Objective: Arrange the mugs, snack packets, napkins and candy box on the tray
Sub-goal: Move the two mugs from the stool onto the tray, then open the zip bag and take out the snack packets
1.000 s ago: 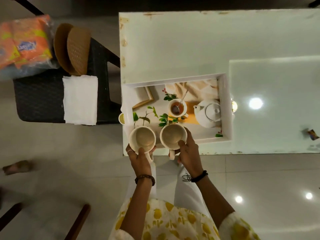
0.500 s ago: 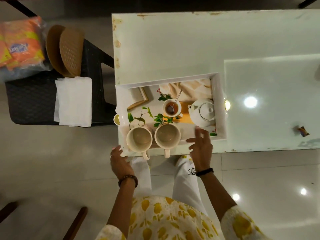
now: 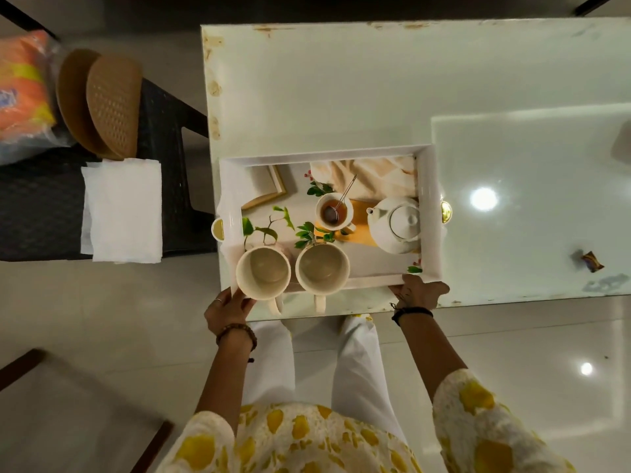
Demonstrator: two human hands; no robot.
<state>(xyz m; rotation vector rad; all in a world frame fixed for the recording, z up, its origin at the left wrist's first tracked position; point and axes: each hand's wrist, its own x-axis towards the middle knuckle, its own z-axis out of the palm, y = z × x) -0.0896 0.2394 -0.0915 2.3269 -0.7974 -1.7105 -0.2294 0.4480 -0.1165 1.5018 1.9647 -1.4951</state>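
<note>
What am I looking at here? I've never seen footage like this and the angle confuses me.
One camera worn on a person's head looks straight down, so you see their own arms. No machine is involved. On the white table sits a tray printed with a teapot picture. Two empty mugs stand at its near edge. The left hand and right hand are at the tray's near corners. Napkins and snack packets wait on the dark chair at left.
</note>
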